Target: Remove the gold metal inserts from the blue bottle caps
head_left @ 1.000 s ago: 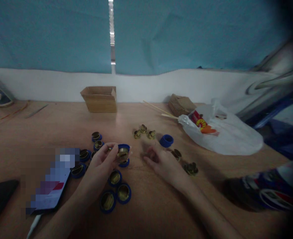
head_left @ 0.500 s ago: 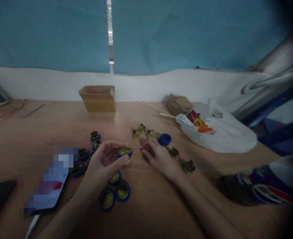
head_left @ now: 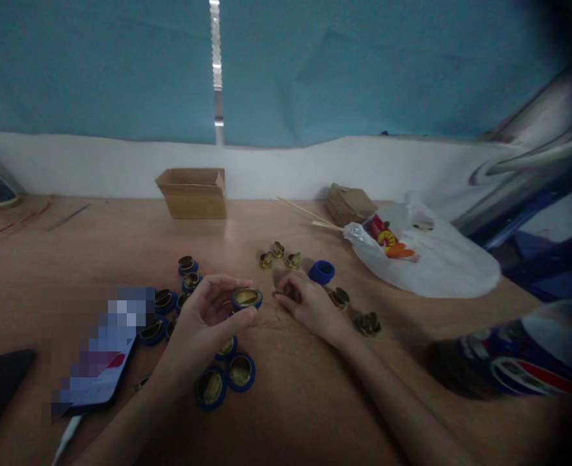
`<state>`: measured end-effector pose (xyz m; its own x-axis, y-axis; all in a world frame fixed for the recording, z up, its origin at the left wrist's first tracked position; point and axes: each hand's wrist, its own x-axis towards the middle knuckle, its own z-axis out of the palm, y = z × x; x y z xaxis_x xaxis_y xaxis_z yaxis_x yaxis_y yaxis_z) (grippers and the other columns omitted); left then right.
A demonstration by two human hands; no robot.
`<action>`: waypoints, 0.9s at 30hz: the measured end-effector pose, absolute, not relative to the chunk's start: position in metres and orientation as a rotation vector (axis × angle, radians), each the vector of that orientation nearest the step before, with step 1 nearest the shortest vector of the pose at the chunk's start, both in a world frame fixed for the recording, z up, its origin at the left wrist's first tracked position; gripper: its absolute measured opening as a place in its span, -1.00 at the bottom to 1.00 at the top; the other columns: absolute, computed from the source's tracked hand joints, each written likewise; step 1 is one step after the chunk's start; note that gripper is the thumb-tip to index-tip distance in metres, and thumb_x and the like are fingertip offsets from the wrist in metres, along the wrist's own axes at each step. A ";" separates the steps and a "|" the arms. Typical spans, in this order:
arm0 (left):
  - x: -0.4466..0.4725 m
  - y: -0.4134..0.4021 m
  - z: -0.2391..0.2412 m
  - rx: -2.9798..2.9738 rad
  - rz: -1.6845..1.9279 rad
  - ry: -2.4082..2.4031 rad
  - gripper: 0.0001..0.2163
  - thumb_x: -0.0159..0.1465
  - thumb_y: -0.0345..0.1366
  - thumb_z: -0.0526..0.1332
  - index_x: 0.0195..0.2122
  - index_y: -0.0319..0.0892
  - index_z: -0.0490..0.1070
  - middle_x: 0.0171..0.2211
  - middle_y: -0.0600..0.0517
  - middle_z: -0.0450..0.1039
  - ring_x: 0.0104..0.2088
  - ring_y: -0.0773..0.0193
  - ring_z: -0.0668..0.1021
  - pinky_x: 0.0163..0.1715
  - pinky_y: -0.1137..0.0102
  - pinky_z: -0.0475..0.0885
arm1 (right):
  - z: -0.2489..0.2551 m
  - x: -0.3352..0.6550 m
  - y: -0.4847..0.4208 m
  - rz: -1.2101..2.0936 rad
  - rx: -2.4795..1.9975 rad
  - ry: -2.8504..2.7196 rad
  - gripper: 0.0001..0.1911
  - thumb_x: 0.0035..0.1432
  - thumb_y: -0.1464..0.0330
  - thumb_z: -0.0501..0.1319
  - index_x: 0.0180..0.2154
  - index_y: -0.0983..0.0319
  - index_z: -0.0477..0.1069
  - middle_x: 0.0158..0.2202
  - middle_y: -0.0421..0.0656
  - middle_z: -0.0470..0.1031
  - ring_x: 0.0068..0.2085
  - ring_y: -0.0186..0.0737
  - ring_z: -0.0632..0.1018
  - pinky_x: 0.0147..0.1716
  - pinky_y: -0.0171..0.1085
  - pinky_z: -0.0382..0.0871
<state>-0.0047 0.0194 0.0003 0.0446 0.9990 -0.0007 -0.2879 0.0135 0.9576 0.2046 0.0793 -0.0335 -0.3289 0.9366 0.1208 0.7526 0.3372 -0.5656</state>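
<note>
My left hand (head_left: 207,310) pinches a round brass-coloured piece with a blue rim (head_left: 247,298) between thumb and fingers, its hollow face tilted up. To its right, my right hand (head_left: 305,301) is closed with fingertips together, apart from that piece. A thin dark strand (head_left: 277,312) shows below those fingertips; whether they grip it or anything else is hidden. Several blue-rimmed brass pieces (head_left: 241,372) lie around and under my left hand. Brass pieces without blue rims (head_left: 293,260) sit beyond my right hand, and more (head_left: 367,323) lie right of it, near a stack of blue rings (head_left: 321,272).
A phone (head_left: 106,356) with a white cable lies at left. An open cardboard box (head_left: 193,194) stands at the back, with a brown paper packet (head_left: 350,204) farther right. A white plastic bag (head_left: 441,259) and a lying bottle (head_left: 509,362) occupy the right side.
The held piece has tipped, so more of its brass hollow faces me, and it has shifted slightly right with my left hand. My right hand has barely moved.
</note>
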 end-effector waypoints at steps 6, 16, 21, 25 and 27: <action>-0.002 0.019 -0.001 0.988 1.306 0.953 -0.71 0.03 -0.43 0.41 -0.24 -0.17 0.39 -0.13 -0.03 0.55 -0.08 0.17 0.56 -0.09 0.29 0.45 | -0.037 0.204 0.079 0.549 -1.491 -2.155 -0.92 0.11 0.43 0.27 -0.35 0.23 0.36 -0.35 -0.16 0.42 -0.36 -0.25 0.44 -0.38 -0.29 0.26; -0.004 0.020 -0.003 1.028 1.295 0.963 -0.73 0.06 -0.42 0.40 -0.24 -0.16 0.38 -0.11 -0.02 0.54 -0.07 0.20 0.55 -0.07 0.32 0.44 | -0.040 0.200 0.080 0.490 -1.536 -2.104 -0.87 0.12 0.46 0.25 -0.44 0.22 0.33 -0.38 -0.16 0.44 -0.34 -0.23 0.47 -0.38 -0.29 0.29; -0.005 0.020 -0.003 1.030 1.300 0.970 -0.73 0.06 -0.42 0.40 -0.24 -0.16 0.38 -0.12 -0.02 0.54 -0.07 0.20 0.55 -0.07 0.32 0.44 | -0.038 0.200 0.080 0.435 -1.566 -2.090 -0.92 0.14 0.40 0.24 -0.31 0.23 0.35 -0.34 -0.15 0.45 -0.38 -0.25 0.48 -0.40 -0.31 0.34; -0.005 0.020 -0.002 1.052 1.298 0.967 -0.73 0.08 -0.41 0.39 -0.23 -0.16 0.38 -0.11 -0.03 0.54 -0.06 0.19 0.55 -0.05 0.31 0.43 | -0.039 0.200 0.082 0.317 -1.604 -2.093 -0.82 0.22 0.34 0.15 -0.17 0.30 0.38 -0.26 -0.05 0.45 -0.33 -0.20 0.48 -0.30 -0.24 0.37; -0.005 0.020 -0.002 1.046 1.313 0.969 -0.74 0.08 -0.40 0.40 -0.23 -0.16 0.38 -0.11 -0.03 0.55 -0.06 0.18 0.55 -0.05 0.30 0.43 | -0.041 0.200 0.083 0.251 -1.617 -2.111 -0.72 0.26 0.31 0.11 -0.06 0.33 0.37 -0.20 0.01 0.43 -0.26 -0.13 0.48 -0.22 -0.19 0.37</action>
